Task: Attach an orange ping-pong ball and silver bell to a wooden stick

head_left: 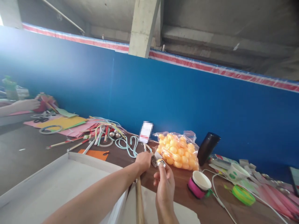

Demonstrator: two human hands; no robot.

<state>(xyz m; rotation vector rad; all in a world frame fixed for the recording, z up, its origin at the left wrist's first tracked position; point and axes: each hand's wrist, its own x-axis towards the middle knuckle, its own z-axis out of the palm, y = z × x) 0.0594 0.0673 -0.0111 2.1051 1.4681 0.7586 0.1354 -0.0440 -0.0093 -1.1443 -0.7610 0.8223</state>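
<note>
My right hand (pixel 165 183) pinches a shiny silver ball (pixel 161 162) between thumb and fingertips, in the lower middle of the head view. Close beside it, on the left, my left hand (pixel 143 161) is closed with its back toward me, so what its fingers grip is hidden. A small grey metal piece (pixel 153 160) shows between the two hands. Below my left wrist a wooden stick (pixel 139 202) runs toward me over white sheets (pixel 179 211). Whether the stick reaches into my left hand I cannot tell.
A white tray (pixel 70 158) lies at left. Beyond are coloured papers (pixel 72 122), blue cord (pixel 127 146) and silver balls (pixel 118 135). A bag of orange balls (pixel 178 151), black cylinder (pixel 207 147), paper cup (pixel 202 180) and white cable (pixel 217 193) stand rightward. Another person's hand (pixel 31 104) is far left.
</note>
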